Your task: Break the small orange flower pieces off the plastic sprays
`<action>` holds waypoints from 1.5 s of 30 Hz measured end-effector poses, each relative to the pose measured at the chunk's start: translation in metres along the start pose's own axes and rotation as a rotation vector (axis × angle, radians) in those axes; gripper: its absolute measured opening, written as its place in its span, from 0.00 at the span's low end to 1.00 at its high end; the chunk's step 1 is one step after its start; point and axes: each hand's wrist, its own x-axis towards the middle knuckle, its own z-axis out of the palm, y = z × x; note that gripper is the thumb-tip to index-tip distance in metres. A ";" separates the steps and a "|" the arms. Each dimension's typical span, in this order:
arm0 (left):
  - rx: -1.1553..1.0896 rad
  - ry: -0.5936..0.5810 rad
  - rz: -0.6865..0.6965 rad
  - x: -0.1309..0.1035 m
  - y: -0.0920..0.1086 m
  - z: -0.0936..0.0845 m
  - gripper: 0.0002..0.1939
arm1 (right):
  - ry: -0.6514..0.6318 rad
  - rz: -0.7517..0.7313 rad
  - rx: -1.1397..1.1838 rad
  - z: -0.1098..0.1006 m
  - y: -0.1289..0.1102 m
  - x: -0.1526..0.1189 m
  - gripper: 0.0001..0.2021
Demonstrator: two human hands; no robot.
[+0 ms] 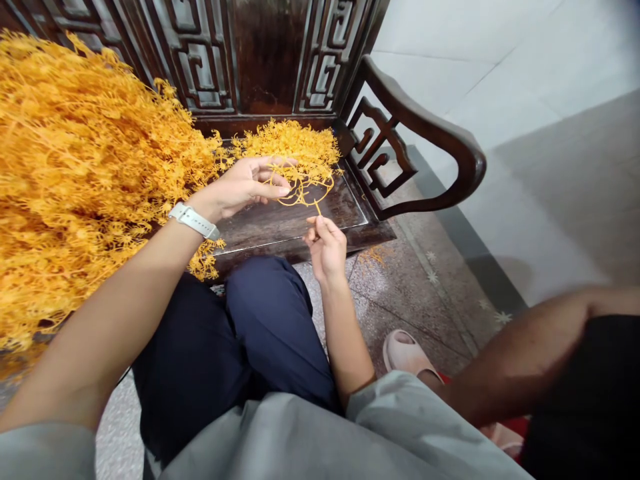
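Between my hands is a yellow plastic sprig (301, 193) with thin, looping branches, held above the bench seat. My right hand (327, 247) pinches its short stem from below. The thumb and fingers of my left hand (250, 183) close on the looped branches at the left side. A white watch band circles my left wrist. Just behind the sprig lies a small heap of yellow plastic foliage (295, 143) on the dark wooden bench (280, 223). Left of my left hand rises a much larger pile of the same yellow foliage (95, 153).
The bench has a carved lattice back (200, 60) and a curved wooden armrest (430, 127) on the right. Yellow scraps (375, 255) lie on the stone floor. Another person's bare leg (530, 347) and pink slipper (407, 353) are at the lower right.
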 end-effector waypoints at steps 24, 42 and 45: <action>-0.014 0.360 -0.051 0.009 -0.001 -0.005 0.09 | 0.097 -0.384 -0.114 -0.049 -0.056 -0.002 0.10; 1.364 -0.217 -0.136 -0.018 -0.045 -0.056 0.37 | 0.356 -0.373 -0.154 -0.167 -0.104 -0.042 0.25; 1.422 -0.181 -0.191 -0.031 -0.058 -0.080 0.37 | 0.353 -0.399 -0.099 -0.172 -0.107 -0.046 0.22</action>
